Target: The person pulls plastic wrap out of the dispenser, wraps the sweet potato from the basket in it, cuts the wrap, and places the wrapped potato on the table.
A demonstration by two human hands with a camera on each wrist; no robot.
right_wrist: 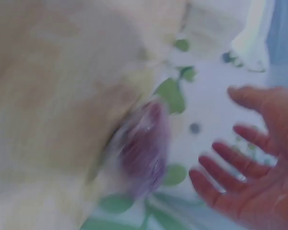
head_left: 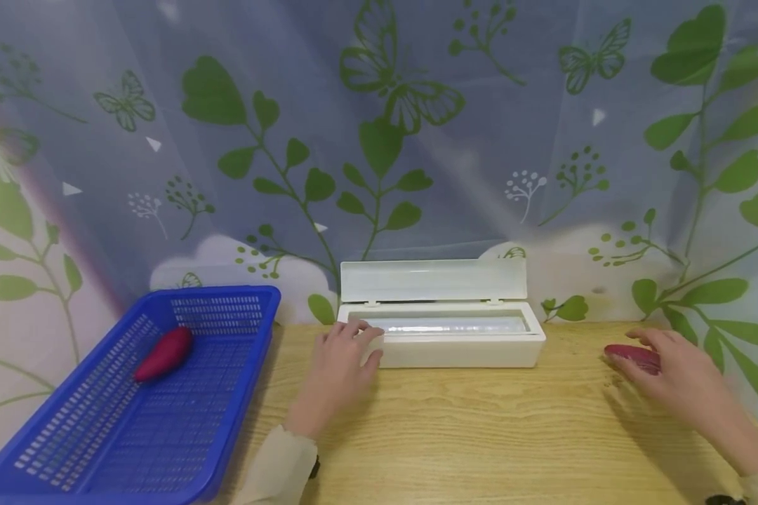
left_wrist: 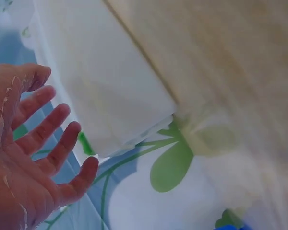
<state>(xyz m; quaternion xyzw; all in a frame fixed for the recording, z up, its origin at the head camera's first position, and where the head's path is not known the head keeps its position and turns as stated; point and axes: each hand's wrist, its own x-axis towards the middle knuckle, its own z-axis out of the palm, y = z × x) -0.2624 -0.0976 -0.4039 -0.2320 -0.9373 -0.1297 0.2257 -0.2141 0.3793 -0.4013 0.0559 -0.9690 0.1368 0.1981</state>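
A white box with its lid raised holds a roll of clear film. At the box's left end is my left hand, its fingertips over the rim in the head view; the left wrist view shows those fingers spread and holding nothing. Over on the right, my right hand is beside a dark red sweet potato. Seen from the right wrist, this sweet potato is wrapped in shiny clear film, and my fingers are spread, apart from it.
On the left stands a blue plastic basket with another red sweet potato inside. A leaf-patterned curtain hangs right behind the wooden table, close against the back of the white box.
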